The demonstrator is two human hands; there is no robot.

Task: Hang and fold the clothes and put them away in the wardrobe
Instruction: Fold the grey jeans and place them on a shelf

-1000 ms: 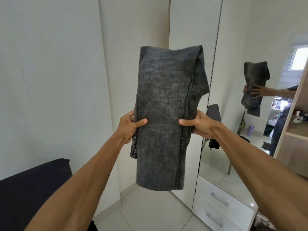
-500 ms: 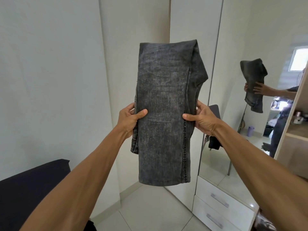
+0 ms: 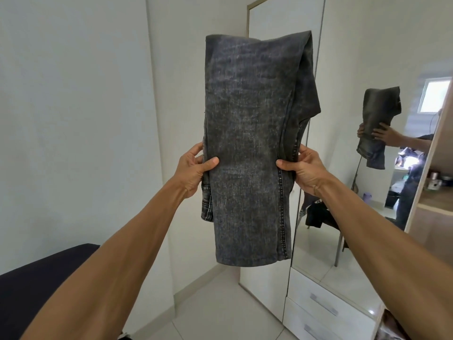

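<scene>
A pair of dark grey washed jeans (image 3: 250, 133), folded lengthwise into a tall flat stack, is held upright in the air in front of me. My left hand (image 3: 193, 170) grips its left edge at mid-height, thumb across the front. My right hand (image 3: 304, 168) grips the right edge at the same height. The waistband end hangs behind on the lower left. The white wardrobe (image 3: 264, 278) stands just behind the jeans, with a mirrored door (image 3: 367, 57).
Two white drawers (image 3: 326, 312) sit under the mirror at the lower right. A wooden open shelf (image 3: 438, 202) with small items stands at the far right edge. A dark bed or sofa (image 3: 29, 285) fills the lower left. Pale tiled floor (image 3: 210, 310) lies below.
Both hands have lifted the folded jeans a little higher, and the view has tilted slightly upward. The grips stay the same.
</scene>
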